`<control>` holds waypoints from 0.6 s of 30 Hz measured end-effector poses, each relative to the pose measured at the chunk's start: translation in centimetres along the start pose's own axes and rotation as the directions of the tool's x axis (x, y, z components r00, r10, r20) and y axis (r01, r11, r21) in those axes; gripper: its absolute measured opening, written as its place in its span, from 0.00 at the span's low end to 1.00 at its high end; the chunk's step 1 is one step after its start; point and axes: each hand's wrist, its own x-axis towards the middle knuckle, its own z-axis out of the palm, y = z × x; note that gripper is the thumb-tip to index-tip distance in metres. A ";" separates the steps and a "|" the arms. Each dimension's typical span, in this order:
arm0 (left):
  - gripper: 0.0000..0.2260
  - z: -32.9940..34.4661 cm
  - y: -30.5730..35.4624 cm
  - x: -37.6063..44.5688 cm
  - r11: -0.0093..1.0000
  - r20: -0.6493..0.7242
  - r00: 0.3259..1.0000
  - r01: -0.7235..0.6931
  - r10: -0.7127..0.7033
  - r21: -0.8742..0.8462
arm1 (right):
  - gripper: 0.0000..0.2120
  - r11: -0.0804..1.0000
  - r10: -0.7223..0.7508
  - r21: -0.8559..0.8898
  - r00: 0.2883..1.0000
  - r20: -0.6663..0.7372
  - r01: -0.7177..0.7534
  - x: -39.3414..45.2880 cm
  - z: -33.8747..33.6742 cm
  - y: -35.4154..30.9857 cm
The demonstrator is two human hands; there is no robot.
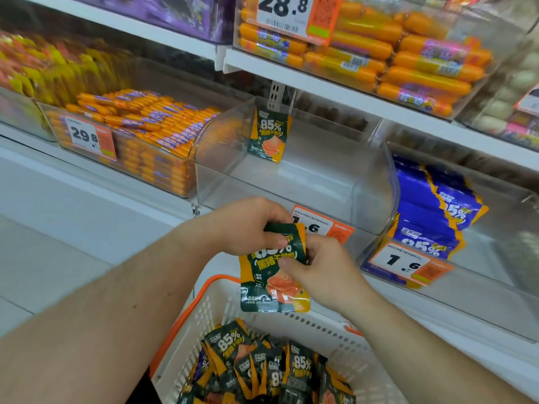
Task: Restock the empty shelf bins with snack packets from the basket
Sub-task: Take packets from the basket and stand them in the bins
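Note:
A green and orange snack packet [272, 282] hangs upright above the basket, gripped by both hands. My left hand [248, 225] pinches its top edge, and my right hand [320, 269] pinches its right side. The white basket [201, 325] with an orange rim sits at the bottom and holds several more such packets [262, 371]. Just beyond my hands is a clear shelf bin [291, 176]. Its only content is one matching packet [269, 135], standing against the back wall.
A bin of orange sausages [140, 132] lies left of the clear bin, and a bin of blue packets [431, 217] lies to its right. Orange price tags [323, 225] hang on the bin fronts. An upper shelf carries more orange sausages [393, 51].

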 end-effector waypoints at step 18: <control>0.28 -2.1 -5.8 4.2 0.891 -0.808 0.496 0.448 -0.318 -0.076 | 0.07 0.909 0.249 0.397 0.932 -0.262 -0.131 22.7 -3.9 -5.3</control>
